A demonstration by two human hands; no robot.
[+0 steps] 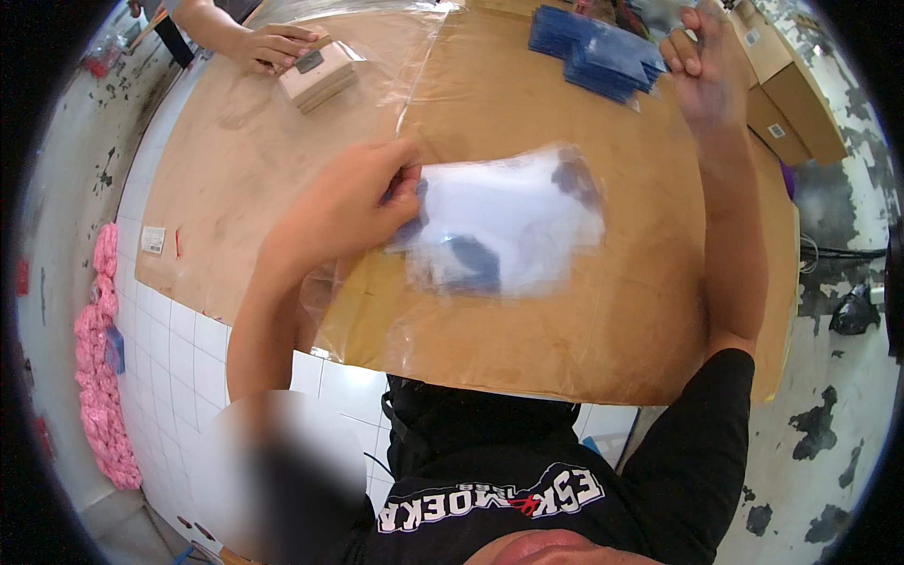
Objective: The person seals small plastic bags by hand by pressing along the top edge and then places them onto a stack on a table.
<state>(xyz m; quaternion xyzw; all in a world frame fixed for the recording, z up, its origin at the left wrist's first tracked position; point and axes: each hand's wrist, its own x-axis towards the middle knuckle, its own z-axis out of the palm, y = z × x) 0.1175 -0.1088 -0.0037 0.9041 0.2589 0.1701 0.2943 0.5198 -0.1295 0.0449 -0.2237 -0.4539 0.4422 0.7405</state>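
My left hand [391, 193] pinches the left edge of a flat white sheet [508, 221] with dark patches. The sheet lies low over the brown-covered table and is smeared by motion, so I cannot tell whether it is one piece or a stack. My right hand [702, 61] is raised at the far right, fingers curled inward and partly blurred. Whatever it may hold is hidden. Just left of it lies a spread pile of dark blue flat packets [603, 56].
Across the table [650, 348], another person's hand [273, 47] rests on a stack of pale cards [320, 75]. Cardboard boxes [786, 85] stand at the far right. A pink bundle [99, 377] lies on the left, beyond the table edge.
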